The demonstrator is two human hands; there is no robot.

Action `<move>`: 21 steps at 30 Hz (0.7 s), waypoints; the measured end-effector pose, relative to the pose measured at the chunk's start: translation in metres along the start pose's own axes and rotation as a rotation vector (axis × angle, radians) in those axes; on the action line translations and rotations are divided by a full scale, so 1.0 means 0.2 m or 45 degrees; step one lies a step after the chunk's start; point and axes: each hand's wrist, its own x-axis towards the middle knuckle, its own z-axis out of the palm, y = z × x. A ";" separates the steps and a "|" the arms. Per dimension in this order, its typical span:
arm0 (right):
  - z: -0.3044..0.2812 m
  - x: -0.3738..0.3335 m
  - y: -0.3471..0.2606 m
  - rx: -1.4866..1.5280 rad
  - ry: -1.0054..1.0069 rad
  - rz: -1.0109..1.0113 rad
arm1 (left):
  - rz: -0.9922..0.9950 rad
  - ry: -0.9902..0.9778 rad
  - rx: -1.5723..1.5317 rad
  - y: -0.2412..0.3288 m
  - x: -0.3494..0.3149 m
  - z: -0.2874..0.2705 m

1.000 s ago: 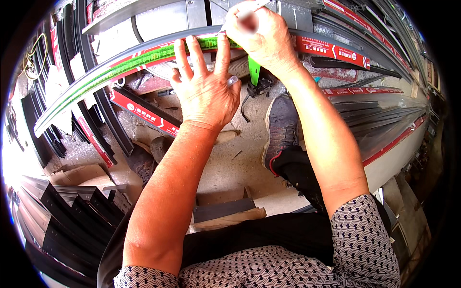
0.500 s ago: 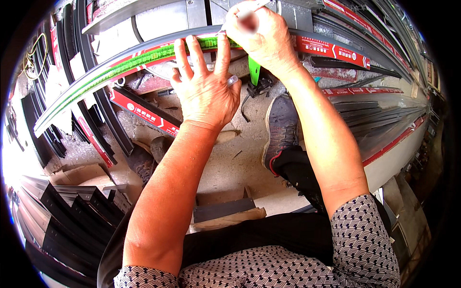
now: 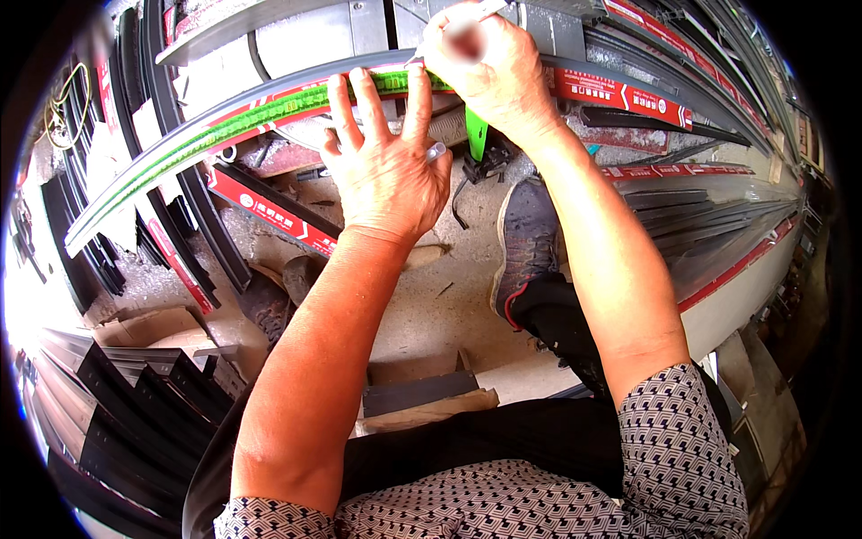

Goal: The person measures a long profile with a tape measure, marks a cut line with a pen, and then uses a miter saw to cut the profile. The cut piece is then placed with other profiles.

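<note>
A long grey profile [image 3: 269,88] with red-and-white film crosses in front of me. Along it lies a green measuring tape blade [image 3: 242,119] with dark marks. My left hand [image 3: 386,180] is spread, fingertips pressing on the blade and profile; a small clear cap [image 3: 435,152], probably a pen cap, is tucked at its thumb. My right hand [image 3: 498,72] is closed round a slim pen [image 3: 490,8], whose light rear end sticks out above the fist. The pen's tip is close to the profile beside my left fingers. Below the right hand hangs a green strip [image 3: 476,133].
Dark profiles [image 3: 135,386] are stacked at the lower left, others [image 3: 211,225] at the left. A red-labelled profile [image 3: 269,211] lies under the work. Bundled profiles [image 3: 691,220] fill the right side. My shoe [image 3: 525,234] and a cardboard-padded block [image 3: 422,400] are below.
Both hands stay practically in place on the tape and profile. A blurred shape has come into the upper left edge.
</note>
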 end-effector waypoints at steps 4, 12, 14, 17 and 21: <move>0.02 0.00 0.02 -0.004 0.070 -0.076 | -0.003 -0.005 0.017 0.00 0.00 0.00; 0.00 -0.06 0.06 0.331 0.070 -0.016 | -0.002 -0.016 0.004 0.01 0.00 0.00; -0.02 -0.07 0.04 0.263 0.169 0.042 | -0.007 -0.023 0.012 0.00 0.00 0.00; -0.06 -0.14 0.00 0.367 0.196 -0.024 | -0.006 -0.030 0.018 0.00 0.00 -0.01; -0.09 -0.27 -0.15 0.367 0.301 0.054 | -0.005 -0.036 0.019 0.00 0.00 -0.01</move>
